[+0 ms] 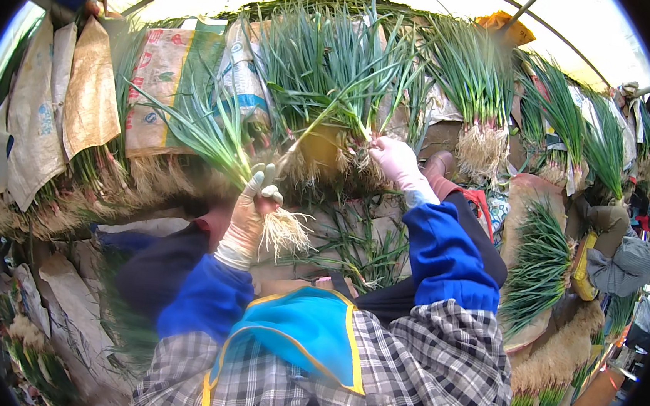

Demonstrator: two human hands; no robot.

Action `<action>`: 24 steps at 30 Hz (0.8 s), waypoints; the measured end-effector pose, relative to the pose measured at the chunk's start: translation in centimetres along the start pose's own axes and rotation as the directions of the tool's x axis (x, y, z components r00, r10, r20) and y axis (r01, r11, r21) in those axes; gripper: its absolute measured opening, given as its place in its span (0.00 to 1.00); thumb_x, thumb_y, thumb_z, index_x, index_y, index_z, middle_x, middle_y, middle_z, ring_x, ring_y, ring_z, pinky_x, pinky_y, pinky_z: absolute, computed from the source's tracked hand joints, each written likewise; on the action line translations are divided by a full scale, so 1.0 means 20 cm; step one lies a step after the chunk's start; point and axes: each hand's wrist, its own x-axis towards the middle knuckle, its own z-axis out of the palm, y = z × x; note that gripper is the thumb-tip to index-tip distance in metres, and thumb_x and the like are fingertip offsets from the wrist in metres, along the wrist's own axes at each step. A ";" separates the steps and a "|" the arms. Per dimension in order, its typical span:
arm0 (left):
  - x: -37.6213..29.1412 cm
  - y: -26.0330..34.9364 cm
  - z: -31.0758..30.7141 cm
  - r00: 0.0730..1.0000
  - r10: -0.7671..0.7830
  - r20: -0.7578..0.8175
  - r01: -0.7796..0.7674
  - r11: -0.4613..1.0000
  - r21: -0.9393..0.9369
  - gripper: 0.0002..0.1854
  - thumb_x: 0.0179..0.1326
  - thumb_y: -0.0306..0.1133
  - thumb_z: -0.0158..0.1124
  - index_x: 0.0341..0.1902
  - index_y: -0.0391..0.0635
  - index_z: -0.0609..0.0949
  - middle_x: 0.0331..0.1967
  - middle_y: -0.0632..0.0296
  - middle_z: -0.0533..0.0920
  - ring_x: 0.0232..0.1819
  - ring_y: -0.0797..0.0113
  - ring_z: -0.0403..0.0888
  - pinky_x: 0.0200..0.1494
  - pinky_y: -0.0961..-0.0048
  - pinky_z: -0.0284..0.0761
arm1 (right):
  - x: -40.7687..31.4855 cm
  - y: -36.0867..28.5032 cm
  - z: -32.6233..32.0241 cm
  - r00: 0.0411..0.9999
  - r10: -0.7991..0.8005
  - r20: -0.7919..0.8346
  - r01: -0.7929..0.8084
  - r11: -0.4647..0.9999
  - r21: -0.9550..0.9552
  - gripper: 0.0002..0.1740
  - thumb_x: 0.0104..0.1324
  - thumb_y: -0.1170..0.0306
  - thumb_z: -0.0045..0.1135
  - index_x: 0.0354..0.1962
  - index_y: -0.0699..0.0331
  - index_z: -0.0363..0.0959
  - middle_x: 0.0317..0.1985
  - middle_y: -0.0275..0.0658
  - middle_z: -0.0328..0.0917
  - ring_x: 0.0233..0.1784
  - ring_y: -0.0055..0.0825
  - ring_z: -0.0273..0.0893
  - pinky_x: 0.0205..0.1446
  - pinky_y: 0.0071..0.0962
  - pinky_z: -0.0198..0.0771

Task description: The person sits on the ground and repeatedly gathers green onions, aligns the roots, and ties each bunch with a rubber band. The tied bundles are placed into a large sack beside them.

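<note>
My left hand, in a pale thin glove, grips a small bunch of scallions. Their green leaves fan to the upper left, and white roots hang out below my fingers. A similar glove covers my right hand, which reaches to the large heap of scallions before me. Its fingertips pinch at the base of a scallion stem, partly hidden by the fingers. Between my hands, a loose scallion slants with its root end down on the heap's near edge.
Woven sacks cover scallions at left. Another root-ended bunch lies right of the heap. Stray leaves litter the ground between my legs. More scallions rest on a sack at right, near another person's sleeve.
</note>
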 end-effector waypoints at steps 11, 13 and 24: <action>-0.02 -0.24 -0.03 0.943 -0.007 -0.332 0.144 0.909 0.392 0.09 0.55 0.30 0.65 0.40 0.46 0.77 0.33 0.61 0.82 0.26 0.73 0.78 0.27 0.75 0.76 | -0.52 -0.50 0.27 0.991 0.088 -0.103 -0.005 0.784 0.621 0.11 0.58 0.64 0.60 0.35 0.61 0.75 0.21 0.35 0.75 0.20 0.23 0.70 0.27 0.25 0.66; -0.02 -0.25 -0.06 0.930 -0.118 -0.348 0.304 0.781 0.546 0.07 0.56 0.30 0.64 0.38 0.45 0.78 0.34 0.61 0.81 0.31 0.73 0.79 0.30 0.76 0.77 | -0.62 -0.59 0.30 0.960 -0.202 -0.195 0.257 0.910 0.324 0.11 0.58 0.62 0.59 0.34 0.61 0.75 0.22 0.44 0.75 0.23 0.35 0.75 0.28 0.31 0.68; -0.25 -0.11 -0.15 0.927 -0.262 0.267 0.295 0.951 -0.094 0.15 0.56 0.29 0.58 0.47 0.37 0.73 0.33 0.57 0.78 0.31 0.70 0.76 0.44 0.72 0.73 | -0.52 -0.42 0.09 0.847 -0.251 0.468 -0.357 0.383 0.852 0.16 0.68 0.63 0.46 0.46 0.65 0.71 0.32 0.31 0.75 0.35 0.17 0.71 0.43 0.18 0.67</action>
